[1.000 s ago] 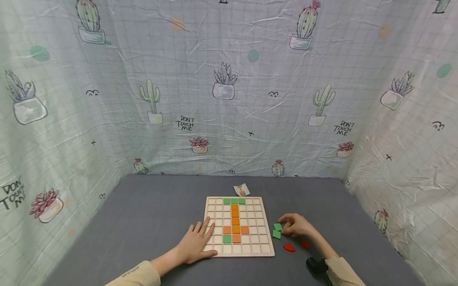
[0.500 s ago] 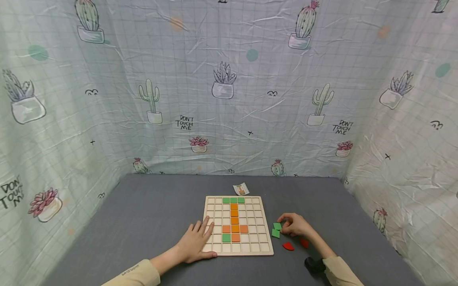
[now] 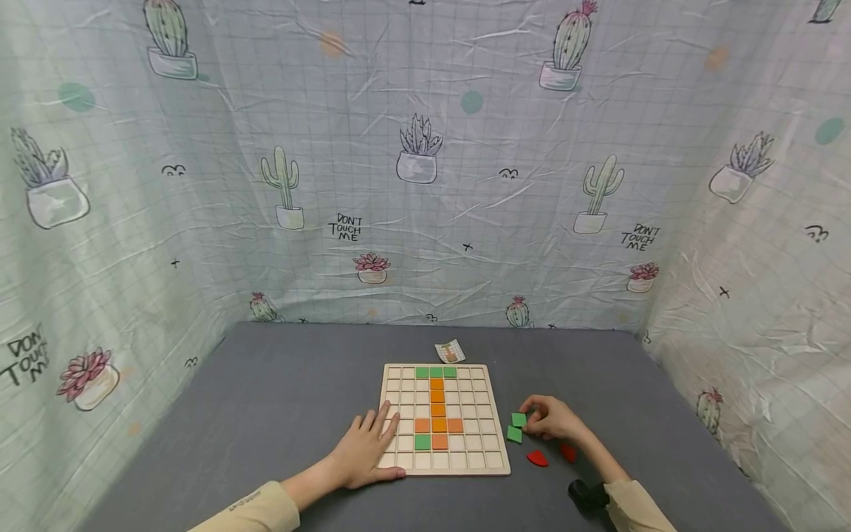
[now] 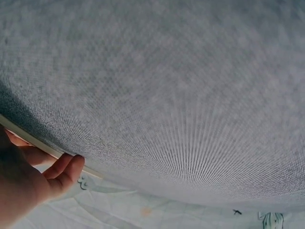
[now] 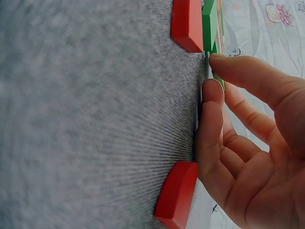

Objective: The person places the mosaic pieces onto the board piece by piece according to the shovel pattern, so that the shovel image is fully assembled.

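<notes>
A pale wooden grid board [image 3: 473, 444] lies on the table with green, orange and salmon square tiles in some cells. My left hand [image 3: 362, 452] rests, fingers spread, on the board's left side, thumb at its front edge. The left wrist view shows that hand [image 4: 45, 179] at the board's rim. To the board's right, two green square tiles lie flat. My right hand [image 3: 553, 419] has its thumb and index finger at the farther green tile [image 3: 518, 420]; the nearer green tile [image 3: 515, 434] is untouched. In the right wrist view the fingers partly hide the green tiles.
Two red quarter-round pieces lie near the right hand, one red piece [image 3: 538, 458] in front and another red piece [image 3: 568, 452] by the wrist. A small printed pattern card [image 3: 450, 351] lies beyond the board. A cactus-print cloth [image 3: 425, 258] surrounds the grey table [image 3: 299, 391].
The farther green tile has shifted slightly right and away from the nearer one, with the right fingers at it. The left hand and board stay put.
</notes>
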